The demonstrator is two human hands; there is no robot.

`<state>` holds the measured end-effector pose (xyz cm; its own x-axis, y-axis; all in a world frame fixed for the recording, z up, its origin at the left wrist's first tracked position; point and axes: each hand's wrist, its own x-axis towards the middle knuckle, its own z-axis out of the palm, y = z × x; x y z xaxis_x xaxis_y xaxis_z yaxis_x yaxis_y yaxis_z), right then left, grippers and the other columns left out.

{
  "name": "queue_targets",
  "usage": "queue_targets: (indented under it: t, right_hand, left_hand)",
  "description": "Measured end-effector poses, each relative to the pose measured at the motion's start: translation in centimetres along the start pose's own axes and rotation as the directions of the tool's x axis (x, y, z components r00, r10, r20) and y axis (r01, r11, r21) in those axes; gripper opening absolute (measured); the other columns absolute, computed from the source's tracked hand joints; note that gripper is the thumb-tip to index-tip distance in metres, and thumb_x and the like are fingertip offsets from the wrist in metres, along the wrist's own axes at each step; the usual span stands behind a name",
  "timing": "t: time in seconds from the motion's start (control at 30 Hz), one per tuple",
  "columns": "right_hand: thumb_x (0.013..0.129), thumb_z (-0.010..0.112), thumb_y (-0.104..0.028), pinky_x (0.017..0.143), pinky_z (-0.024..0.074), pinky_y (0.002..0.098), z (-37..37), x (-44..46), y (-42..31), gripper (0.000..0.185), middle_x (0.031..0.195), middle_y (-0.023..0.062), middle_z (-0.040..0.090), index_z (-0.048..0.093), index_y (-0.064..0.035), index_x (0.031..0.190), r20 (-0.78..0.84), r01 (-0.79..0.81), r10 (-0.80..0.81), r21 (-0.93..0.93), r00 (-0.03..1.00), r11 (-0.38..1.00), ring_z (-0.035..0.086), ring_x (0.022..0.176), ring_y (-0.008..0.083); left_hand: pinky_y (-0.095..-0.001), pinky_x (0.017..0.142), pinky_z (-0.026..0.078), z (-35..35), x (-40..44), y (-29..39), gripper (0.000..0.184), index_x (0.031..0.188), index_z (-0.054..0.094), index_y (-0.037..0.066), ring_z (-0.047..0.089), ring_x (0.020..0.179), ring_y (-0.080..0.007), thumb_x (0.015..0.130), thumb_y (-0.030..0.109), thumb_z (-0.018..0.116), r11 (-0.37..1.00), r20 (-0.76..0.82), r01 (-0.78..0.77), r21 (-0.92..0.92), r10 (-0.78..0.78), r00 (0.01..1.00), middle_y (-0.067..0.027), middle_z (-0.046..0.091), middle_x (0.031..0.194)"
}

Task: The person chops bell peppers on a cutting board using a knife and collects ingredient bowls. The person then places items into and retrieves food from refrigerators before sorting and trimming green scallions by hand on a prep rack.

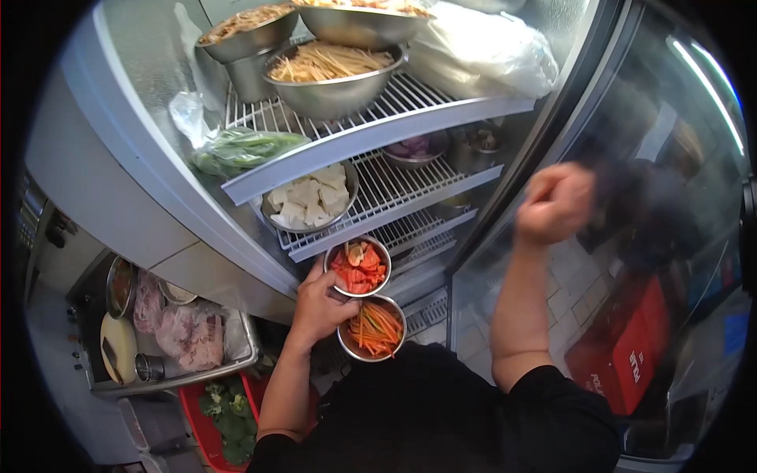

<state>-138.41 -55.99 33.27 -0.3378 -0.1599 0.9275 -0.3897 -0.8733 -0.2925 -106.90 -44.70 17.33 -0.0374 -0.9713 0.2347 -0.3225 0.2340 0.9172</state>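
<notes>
My left hand is closed round the rims of two small metal bowls, held one beside the other. The upper bowl has chopped red pieces, perhaps tomato, with a few pale bits on top. In the lower bowl lie thin orange and green strips, like shredded carrot. Both bowls are just in front of the fridge shelves. My right hand is raised in a fist in front of the open glass door, slightly blurred. Nothing shows between its fingers; whether it touches the door I cannot tell.
On the top wire shelf stand metal bowls of pale strips, bagged green vegetables and a white plastic bag. Below is a bowl of white slices. A meat tray and red broccoli crate sit left.
</notes>
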Motion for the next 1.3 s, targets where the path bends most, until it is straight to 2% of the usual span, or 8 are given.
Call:
queue_targets:
  t: [0.2, 0.3, 0.4, 0.47, 0.87, 0.93, 0.97, 1.3]
  right_hand:
    - [0.089, 0.065, -0.009, 0.067, 0.0509, 0.032, -0.5, -21.1, 6.7, 0.009, 0.078, 0.0081, 0.067, 0.068, -0.0009, 0.088, 0.212, -0.701, 0.791, -0.373, 0.574, 0.608, 0.064, 0.071, 0.0178]
    - [0.089, 0.064, -0.011, 0.072, 0.0537, 0.0367, 1.0, -22.2, 8.3, 0.011, 0.088, 0.0131, 0.071, 0.069, -0.0017, 0.092, 0.351, -0.52, 0.666, -0.428, 0.658, 0.739, 0.069, 0.079, 0.0256]
    - [0.088, 0.064, -0.011, 0.085, 0.0537, 0.0417, 4.4, -22.1, 12.7, 0.02, 0.105, 0.0191, 0.071, 0.069, -0.0035, 0.106, 0.579, -0.318, 0.666, -0.593, 0.471, 0.74, 0.068, 0.098, 0.0353]
    - [0.087, 0.064, -0.01, 0.098, 0.049, 0.0461, 6.7, -24.6, 16.3, 0.035, 0.118, 0.0225, 0.067, 0.065, -0.0055, 0.121, 0.605, -0.259, 0.462, -0.396, 0.649, 0.881, 0.062, 0.112, 0.0396]
    - [0.086, 0.065, -0.012, 0.104, 0.0453, 0.0474, 7.6, -23.2, 19.3, 0.043, 0.126, 0.0223, 0.062, 0.061, -0.0071, 0.129, 0.746, -0.013, 0.243, -0.3, 0.62, 0.954, 0.058, 0.118, 0.0421]
    - [0.086, 0.066, -0.012, 0.105, 0.0446, 0.0476, 5.3, -21.9, 16.5, 0.044, 0.128, 0.0223, 0.062, 0.06, -0.0074, 0.13, 0.817, 0.055, 0.306, -0.379, 0.488, 0.924, 0.057, 0.119, 0.0425]
    - [0.087, 0.068, -0.016, 0.102, 0.0461, 0.0483, 4.8, -19.6, 13.9, 0.04, 0.128, 0.0216, 0.062, 0.063, -0.0075, 0.126, 0.796, 0.104, 0.568, -0.596, 0.21, 0.796, 0.058, 0.117, 0.042]
    - [0.082, 0.079, -0.019, 0.075, 0.0518, 0.0399, -4.1, -16.6, 8.9, 0.028, 0.105, 0.0153, 0.065, 0.065, -0.0034, 0.1, 0.6, -0.491, 0.705, -0.516, 0.377, 0.702, 0.064, 0.092, 0.035]
  left_hand:
    - [-0.0338, 0.08, 0.059, 0.5, 1.3, 1.2, 0.025, 0.078, 0.061, -0.002, 0.069, 0.107, -0.0259, 0.064, 0.002, 0.081, 0.991, 0.058, 0.131, -0.015, -0.13, 0.99, -0.0219, 0.052, 0.142]
    - [-0.0289, 0.07, 0.06, 1.3, 2.2, 0.6, 0.025, 0.08, 0.06, -0.001, 0.072, 0.092, -0.019, 0.066, -0.001, 0.081, 0.997, 0.063, 0.027, 0.07, -0.032, 0.998, -0.0207, 0.051, 0.142]
    - [-0.027, 0.066, 0.06, 2.4, 3.2, 0.7, 0.027, 0.081, 0.059, -0.002, 0.073, 0.08, -0.0163, 0.067, -0.001, 0.081, 0.995, 0.08, 0.093, 0.041, -0.096, 0.992, -0.0205, 0.051, 0.139]
    - [-0.0267, 0.065, 0.06, 3.3, 3.9, 1.1, 0.028, 0.082, 0.057, -0.002, 0.073, 0.079, -0.0156, 0.066, -0.001, 0.081, 0.992, 0.115, 0.125, 0.022, -0.127, 0.985, -0.0188, 0.053, 0.135]
    - [-0.0269, 0.064, 0.06, 4.6, 3.6, 1.4, 0.027, 0.084, 0.058, -0.003, 0.073, 0.076, -0.0157, 0.068, 0.0, 0.08, 0.989, -0.015, 0.145, 0.035, -0.144, 0.989, -0.0165, 0.056, 0.124]
    - [-0.0267, 0.063, 0.06, 4.3, 3.5, 1.0, 0.026, 0.083, 0.059, -0.003, 0.073, 0.075, -0.0155, 0.068, 0.0, 0.079, 0.98, -0.047, 0.198, 0.008, -0.197, 0.979, -0.0175, 0.056, 0.123]
    - [-0.0269, 0.062, 0.06, 4.3, 3.6, 1.2, 0.026, 0.083, 0.059, -0.004, 0.073, 0.075, -0.0154, 0.068, 0.001, 0.079, 0.976, -0.054, 0.211, 0.05, -0.209, 0.976, -0.0163, 0.059, 0.116]
    - [-0.0291, 0.064, 0.058, 5.7, 5.9, -0.4, 0.029, 0.087, 0.06, -0.005, 0.072, 0.073, -0.0169, 0.069, 0.004, 0.081, 0.97, -0.049, 0.243, -0.003, -0.243, 0.969, -0.0113, 0.067, 0.085]
